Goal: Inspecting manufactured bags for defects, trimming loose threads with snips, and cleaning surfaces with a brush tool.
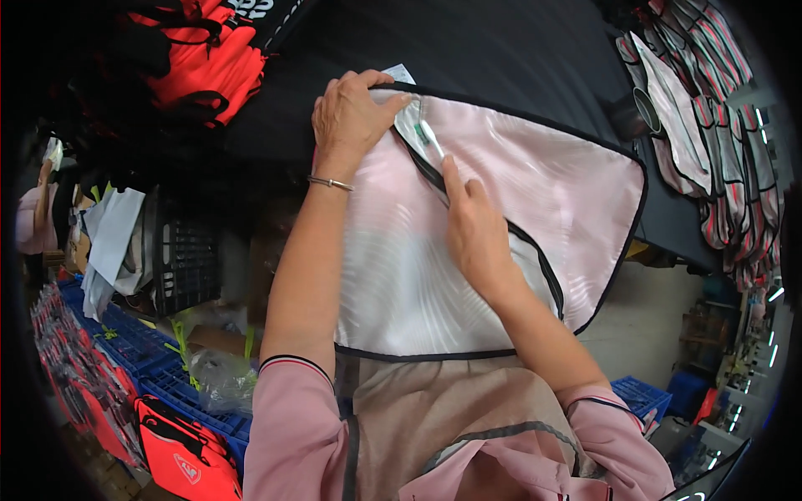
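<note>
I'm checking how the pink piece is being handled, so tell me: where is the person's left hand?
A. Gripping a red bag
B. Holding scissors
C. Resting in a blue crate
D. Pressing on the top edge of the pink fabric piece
D: the left hand lies flat on the upper, black-trimmed edge of the pink fabric piece, while the right hand rests on the piece's dark middle seam; the red bags lie untouched further up the table.

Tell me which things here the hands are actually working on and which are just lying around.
In hand:
- pink fabric piece with black trim, spread on the dark table
- left hand pressing its top edge
- right hand on the black zipper

Lying about:
- red bags
- striped fabric pile
- blue crates
- black basket
</note>
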The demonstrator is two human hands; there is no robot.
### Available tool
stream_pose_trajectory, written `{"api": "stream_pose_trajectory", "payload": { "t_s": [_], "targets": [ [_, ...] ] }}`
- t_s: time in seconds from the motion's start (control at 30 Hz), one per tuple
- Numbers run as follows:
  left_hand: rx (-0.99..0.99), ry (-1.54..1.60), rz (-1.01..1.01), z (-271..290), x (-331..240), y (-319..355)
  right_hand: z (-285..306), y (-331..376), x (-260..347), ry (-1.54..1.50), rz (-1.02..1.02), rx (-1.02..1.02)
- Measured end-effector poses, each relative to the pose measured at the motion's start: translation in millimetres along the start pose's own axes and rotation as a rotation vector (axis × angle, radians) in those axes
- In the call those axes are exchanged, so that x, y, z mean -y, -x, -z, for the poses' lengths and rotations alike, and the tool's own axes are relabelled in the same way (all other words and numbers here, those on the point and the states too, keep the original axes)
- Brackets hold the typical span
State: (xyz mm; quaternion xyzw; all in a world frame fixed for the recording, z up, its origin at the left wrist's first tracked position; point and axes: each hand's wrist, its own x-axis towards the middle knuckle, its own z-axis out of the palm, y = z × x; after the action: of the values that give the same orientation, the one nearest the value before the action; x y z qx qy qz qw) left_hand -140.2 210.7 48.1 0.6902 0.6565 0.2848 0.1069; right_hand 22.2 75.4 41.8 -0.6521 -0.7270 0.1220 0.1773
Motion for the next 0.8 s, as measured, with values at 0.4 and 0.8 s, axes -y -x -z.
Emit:
{"api": "stream_pose_trajectory", "payload": {
  "t_s": [0.4, 0.8],
  "targets": [
    [-0.062, 0.235, 0.021, -6.4, -0.4, 23.3, 34.4, 19.5, -30.5, -0.029, 0.088, 0.183],
    [-0.096, 0.085, -0.856, -10.7, 22.0, 103.4, 60.2, 54.6, -80.1, -0.076, 0.283, 0.296]
  ]
}}
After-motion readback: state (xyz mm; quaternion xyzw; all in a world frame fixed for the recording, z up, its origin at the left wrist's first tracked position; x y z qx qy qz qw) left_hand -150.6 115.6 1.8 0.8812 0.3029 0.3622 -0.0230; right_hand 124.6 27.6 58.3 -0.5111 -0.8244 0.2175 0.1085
